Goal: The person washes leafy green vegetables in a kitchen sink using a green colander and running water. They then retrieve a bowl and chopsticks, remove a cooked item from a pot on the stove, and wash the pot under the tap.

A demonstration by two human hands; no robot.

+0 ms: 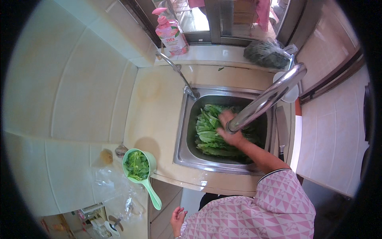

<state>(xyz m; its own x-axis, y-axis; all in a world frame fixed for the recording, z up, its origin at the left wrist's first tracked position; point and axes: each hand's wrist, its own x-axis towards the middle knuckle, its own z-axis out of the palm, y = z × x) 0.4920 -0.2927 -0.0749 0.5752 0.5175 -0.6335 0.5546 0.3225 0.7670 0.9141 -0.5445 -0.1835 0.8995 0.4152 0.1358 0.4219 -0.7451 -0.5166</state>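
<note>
My right hand is over the stainless steel sink, at the leafy green vegetables in the basin. Its fingers are blurred and look apart, with nothing gripped that I can see. Part of the hand is hidden behind a thick chrome spout that rises close to the camera. Whether the hand touches the leaves is hard to tell. My left hand hangs by my side below the counter edge, loosely curled around nothing. A light green ladle filled with cut greens stands near the counter's front left corner.
A kitchen knife lies right of the sink, below a white bowl. A slim faucet rises at the back left. On the sill are a pink pump bottle and a tied plastic bag. Clear plastic covers the left counter.
</note>
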